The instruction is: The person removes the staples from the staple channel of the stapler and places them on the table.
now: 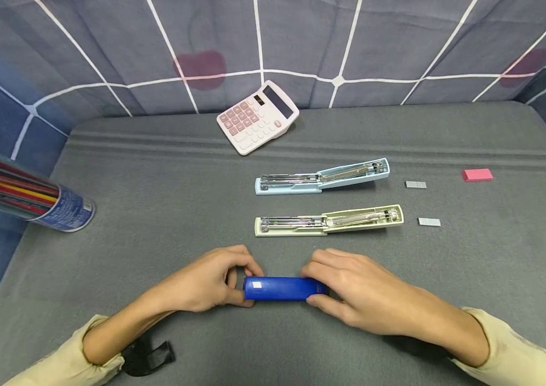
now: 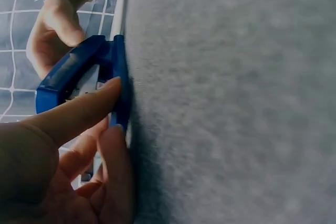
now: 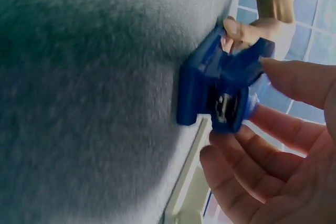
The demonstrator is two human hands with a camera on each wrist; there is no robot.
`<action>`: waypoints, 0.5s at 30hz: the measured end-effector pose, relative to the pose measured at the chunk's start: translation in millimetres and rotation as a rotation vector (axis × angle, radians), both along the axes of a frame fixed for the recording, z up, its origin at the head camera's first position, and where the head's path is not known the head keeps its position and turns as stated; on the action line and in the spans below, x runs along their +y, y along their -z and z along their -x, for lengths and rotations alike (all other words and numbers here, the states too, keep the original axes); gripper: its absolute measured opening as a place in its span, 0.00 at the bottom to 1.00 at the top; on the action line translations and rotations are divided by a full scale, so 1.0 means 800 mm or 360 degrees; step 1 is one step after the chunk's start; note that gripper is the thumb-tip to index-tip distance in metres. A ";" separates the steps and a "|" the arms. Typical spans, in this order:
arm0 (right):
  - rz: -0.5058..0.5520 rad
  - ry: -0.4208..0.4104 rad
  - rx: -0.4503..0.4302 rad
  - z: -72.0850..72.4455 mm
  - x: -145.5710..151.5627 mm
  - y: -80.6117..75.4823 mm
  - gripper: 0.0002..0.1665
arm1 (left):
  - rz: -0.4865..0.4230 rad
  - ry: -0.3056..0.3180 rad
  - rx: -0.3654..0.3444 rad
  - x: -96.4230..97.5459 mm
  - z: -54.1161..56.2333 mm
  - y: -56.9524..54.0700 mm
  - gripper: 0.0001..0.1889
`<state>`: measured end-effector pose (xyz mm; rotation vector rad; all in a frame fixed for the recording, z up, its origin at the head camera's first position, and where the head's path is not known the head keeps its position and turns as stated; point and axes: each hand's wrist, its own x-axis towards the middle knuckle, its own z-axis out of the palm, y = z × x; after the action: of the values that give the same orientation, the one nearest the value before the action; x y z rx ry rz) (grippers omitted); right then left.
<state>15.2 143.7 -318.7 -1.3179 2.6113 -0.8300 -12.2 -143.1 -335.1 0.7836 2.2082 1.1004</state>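
A blue stapler (image 1: 278, 289) lies lengthwise at the near middle of the table. My left hand (image 1: 207, 280) holds its left end, thumb and fingers along the base in the left wrist view. At the other end, my right hand (image 1: 367, 292) pinches the upper part between thumb and fingers, as the right wrist view shows. A gap is visible between the stapler's top and base in both wrist views. Beyond it lie a light green stapler (image 1: 292, 232) and a light blue stapler (image 1: 292, 189), both swung open with their metal tracks exposed.
Two small staple strips (image 1: 415, 185) lie right of the open staplers, with a pink block (image 1: 477, 175) farther right. A pink-and-white calculator (image 1: 258, 118) leans at the back. On the left stands a pencil cup (image 1: 67, 210). Checked cloth (image 1: 302, 48) bounds the table (image 1: 157, 177).
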 end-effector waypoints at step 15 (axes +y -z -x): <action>0.0078 -0.0292 0.0183 0.015 -0.073 -0.002 0.21 | -0.0005 -0.0007 -0.0039 -0.004 0.003 0.004 0.13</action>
<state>3.5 85.1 -317.0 -1.6352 2.5169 -0.8171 -14.4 -146.3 -338.5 0.7631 2.1896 1.1097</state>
